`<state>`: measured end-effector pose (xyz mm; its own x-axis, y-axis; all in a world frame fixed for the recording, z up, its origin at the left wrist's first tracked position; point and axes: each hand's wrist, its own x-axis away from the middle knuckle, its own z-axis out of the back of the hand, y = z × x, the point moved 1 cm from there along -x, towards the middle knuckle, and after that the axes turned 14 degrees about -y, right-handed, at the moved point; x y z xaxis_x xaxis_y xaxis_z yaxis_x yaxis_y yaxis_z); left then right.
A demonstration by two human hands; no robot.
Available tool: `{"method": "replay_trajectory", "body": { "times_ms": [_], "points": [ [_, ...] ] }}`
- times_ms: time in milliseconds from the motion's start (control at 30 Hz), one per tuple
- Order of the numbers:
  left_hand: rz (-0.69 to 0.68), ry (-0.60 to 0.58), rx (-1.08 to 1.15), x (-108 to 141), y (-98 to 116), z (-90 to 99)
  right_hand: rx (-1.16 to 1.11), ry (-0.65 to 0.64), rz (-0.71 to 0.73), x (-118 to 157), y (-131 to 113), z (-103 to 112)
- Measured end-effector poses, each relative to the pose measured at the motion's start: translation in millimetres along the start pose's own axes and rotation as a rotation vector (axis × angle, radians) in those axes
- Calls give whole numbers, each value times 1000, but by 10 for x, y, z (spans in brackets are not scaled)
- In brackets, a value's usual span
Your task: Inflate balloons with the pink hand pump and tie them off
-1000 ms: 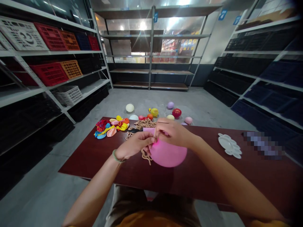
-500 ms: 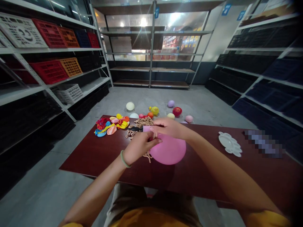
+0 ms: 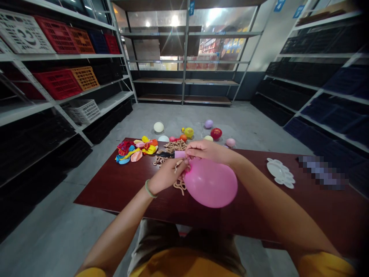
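Pink balloon [image 3: 213,182] could slip and deflate
Left hand [image 3: 166,176] and right hand [image 3: 209,151] are together, pinching its neck above the surface [image 3: 115,190]; a slackened grip could let air escape.

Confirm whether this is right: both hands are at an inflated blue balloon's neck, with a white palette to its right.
No: the head view shows the inflated balloon is pink, not blue. The left hand and right hand are at its neck, and the white palette is to its right.
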<state>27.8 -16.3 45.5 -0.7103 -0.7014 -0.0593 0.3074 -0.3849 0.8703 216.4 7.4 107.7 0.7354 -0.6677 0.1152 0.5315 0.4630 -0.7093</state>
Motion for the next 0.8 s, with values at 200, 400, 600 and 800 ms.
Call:
{"method": "replay_trajectory", "body": {
  "times_ms": [200,400,600,800],
  "points": [
    [44,-41,348,21,-62,13,41,51,36,69,10,15],
    [70,75,490,28,-86,-2,488,269,52,123,3,-144],
    [98,205,727,52,-89,-85,887,434,-21,158,13,-382],
    [81,210,914,79,-80,-62,897,579,59,245,-116,-591]
  ]
}}
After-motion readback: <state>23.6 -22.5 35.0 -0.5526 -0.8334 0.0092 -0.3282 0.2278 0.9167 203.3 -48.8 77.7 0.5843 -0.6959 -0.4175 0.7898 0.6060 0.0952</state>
